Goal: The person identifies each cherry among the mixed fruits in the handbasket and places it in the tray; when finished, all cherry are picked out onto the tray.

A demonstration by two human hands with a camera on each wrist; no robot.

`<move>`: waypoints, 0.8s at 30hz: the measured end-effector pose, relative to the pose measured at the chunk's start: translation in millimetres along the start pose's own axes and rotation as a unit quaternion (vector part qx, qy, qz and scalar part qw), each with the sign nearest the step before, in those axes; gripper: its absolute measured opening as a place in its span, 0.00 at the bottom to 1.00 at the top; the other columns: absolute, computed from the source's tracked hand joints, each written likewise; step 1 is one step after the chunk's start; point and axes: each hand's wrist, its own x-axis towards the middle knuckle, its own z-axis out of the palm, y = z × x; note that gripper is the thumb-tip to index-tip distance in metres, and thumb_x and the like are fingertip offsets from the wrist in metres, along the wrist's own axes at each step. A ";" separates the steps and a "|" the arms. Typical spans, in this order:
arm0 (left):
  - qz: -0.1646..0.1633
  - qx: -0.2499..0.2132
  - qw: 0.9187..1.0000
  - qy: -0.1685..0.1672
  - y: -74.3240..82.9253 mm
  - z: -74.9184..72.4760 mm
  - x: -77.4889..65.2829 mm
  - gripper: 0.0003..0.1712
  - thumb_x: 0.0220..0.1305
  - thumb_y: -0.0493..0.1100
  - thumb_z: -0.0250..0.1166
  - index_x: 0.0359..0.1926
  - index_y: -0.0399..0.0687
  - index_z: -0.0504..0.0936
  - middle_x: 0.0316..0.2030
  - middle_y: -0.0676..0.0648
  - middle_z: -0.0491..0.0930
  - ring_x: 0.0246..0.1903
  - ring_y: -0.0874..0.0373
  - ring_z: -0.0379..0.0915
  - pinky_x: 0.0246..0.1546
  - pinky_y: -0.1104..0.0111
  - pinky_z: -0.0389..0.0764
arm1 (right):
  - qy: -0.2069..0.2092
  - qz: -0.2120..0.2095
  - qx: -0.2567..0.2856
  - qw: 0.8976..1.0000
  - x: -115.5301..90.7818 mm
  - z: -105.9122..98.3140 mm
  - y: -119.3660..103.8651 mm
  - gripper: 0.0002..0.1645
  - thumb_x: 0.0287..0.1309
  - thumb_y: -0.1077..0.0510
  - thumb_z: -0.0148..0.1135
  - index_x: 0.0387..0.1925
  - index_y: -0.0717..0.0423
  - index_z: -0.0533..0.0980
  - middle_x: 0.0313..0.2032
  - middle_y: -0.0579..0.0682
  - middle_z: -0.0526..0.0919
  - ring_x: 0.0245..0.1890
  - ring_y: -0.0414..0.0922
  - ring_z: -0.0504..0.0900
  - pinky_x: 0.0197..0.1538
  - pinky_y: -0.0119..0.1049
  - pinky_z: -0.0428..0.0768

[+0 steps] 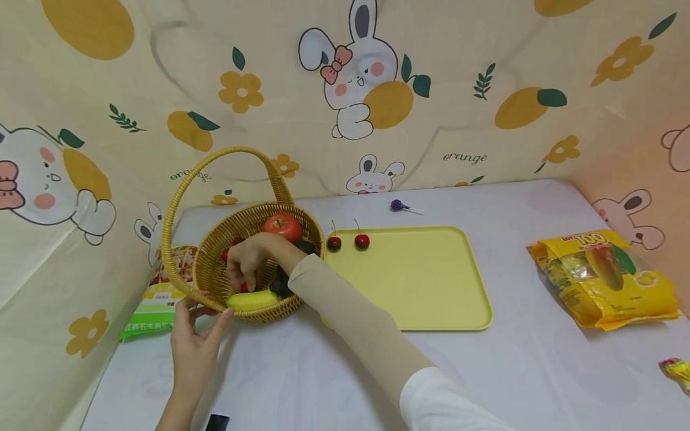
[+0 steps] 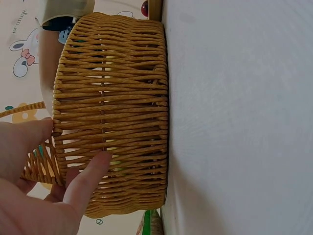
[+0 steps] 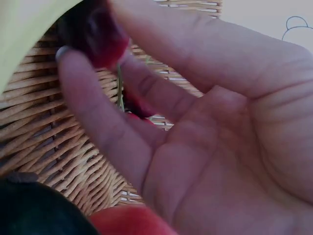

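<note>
A woven basket [image 1: 291, 308] with a tall handle stands at the left of the table. My left hand [image 1: 196, 335] grips its near-left rim by the foot of the handle; in the left wrist view, thumb and fingers [image 2: 90, 178] lie on either side of the rim. Inside the basket, my right hand [image 1: 250, 257] pinches a dark red cherry [image 3: 98, 36] between thumb and fingertips. Another cherry [image 3: 137, 104] shows behind the fingers. A banana [image 1: 253, 300], a red apple [image 1: 283, 225] and dark green produce [image 3: 39, 210] lie around that hand, partly hidden by the arm.
Two stemmed cherries [image 1: 347, 242] sit on a yellow tray [image 1: 415, 281] right of the basket. Behind it lies a purple lollipop [image 1: 398, 205]. A yellow candy bag [image 1: 604, 278] and wrapped sweet [image 1: 676, 371] are at right. A green-white packet [image 1: 153, 308] is partly behind the basket.
</note>
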 end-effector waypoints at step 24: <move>-0.001 0.017 1.000 0.006 -0.9 1.8 0.2 0.30 0.56 0.24 0.70 0.59 0.30 0.69 0.51 0.44 0.72 0.43 0.63 0.72 0.33 0.85 0.80 | 0.368 -0.156 -0.046 0.915 -199.6 -4.3 147.3 0.13 0.56 0.72 0.68 0.44 0.63 0.81 0.43 0.53 0.83 0.43 0.50 0.83 0.50 0.42 0.84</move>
